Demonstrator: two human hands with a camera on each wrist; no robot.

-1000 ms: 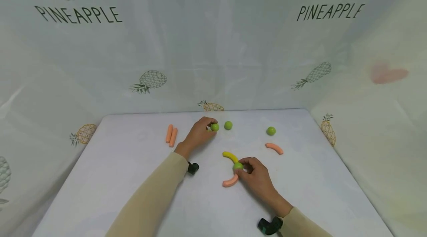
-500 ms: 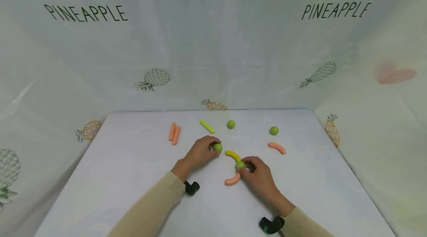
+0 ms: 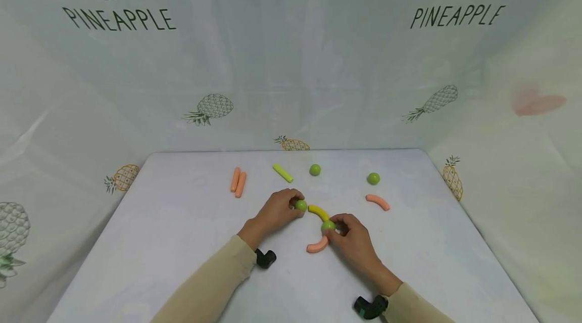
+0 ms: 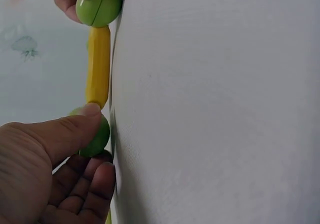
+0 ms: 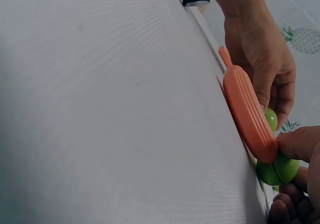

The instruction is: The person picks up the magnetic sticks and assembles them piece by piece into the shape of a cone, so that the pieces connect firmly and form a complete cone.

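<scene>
My left hand (image 3: pixel 276 212) pinches a green ball (image 3: pixel 301 205) between thumb and fingers, at the left end of a yellow curved stick (image 3: pixel 319 212). In the left wrist view this ball (image 4: pixel 96 140) sits right by the yellow stick's near end. At the stick's other end, my right hand (image 3: pixel 354 242) pinches a second green ball (image 3: pixel 328 227), which has a seam line. An orange curved stick (image 3: pixel 317 245) extends from that second ball toward the table's front; the right wrist view shows its ridged surface. Whether the left ball is joined to the yellow stick cannot be told.
Two straight orange sticks (image 3: pixel 238 182) lie side by side at the back left of the white table (image 3: pixel 191 242). Behind the hands are a lime-green stick (image 3: pixel 283 173), a green ball (image 3: pixel 315 170), another green ball (image 3: pixel 374 178) and a curved orange stick (image 3: pixel 377 202).
My left hand has carried its green ball from the back of the table toward me and right, up to the yellow stick, uncovering the lime-green stick. The right hand keeps its hold in place.
</scene>
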